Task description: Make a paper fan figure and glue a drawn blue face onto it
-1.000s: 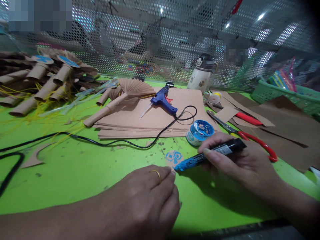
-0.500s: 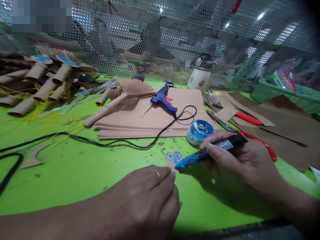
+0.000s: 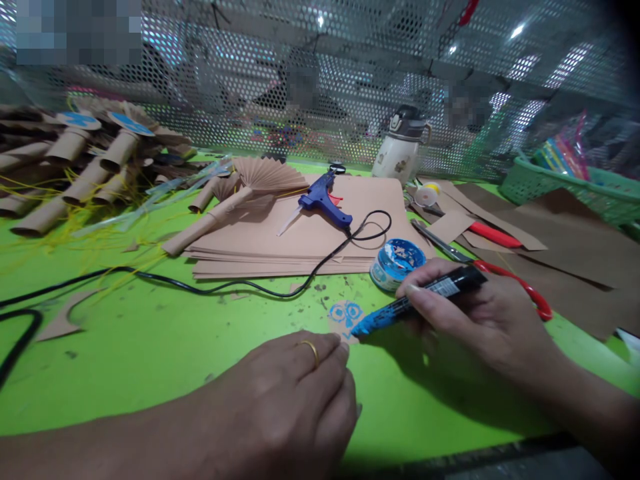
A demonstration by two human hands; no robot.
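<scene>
A small round brown paper piece (image 3: 344,316) with blue painted marks lies on the green table. My left hand (image 3: 295,393), a ring on one finger, rests at its near edge with the fingers pressed together; whether they pinch the paper is hidden. In my right hand (image 3: 465,313) is a black marker (image 3: 430,293) whose lower end is coated in blue paint, its tip at the paper's right side. Just behind that hand stands an open jar of blue paint (image 3: 396,264).
Brown paper sheets (image 3: 240,261) carry a blue glue gun (image 3: 325,202) with a black cable. Paper tubes and fans (image 3: 120,150) pile up at left. Red-handled scissors (image 3: 530,293), a white bottle (image 3: 399,150) and a green basket (image 3: 570,190) are at right.
The view has shifted slightly. The marker tip has moved a little at the paper's lower right, and more of a blue mark shows there. Both hands otherwise keep their pose.
</scene>
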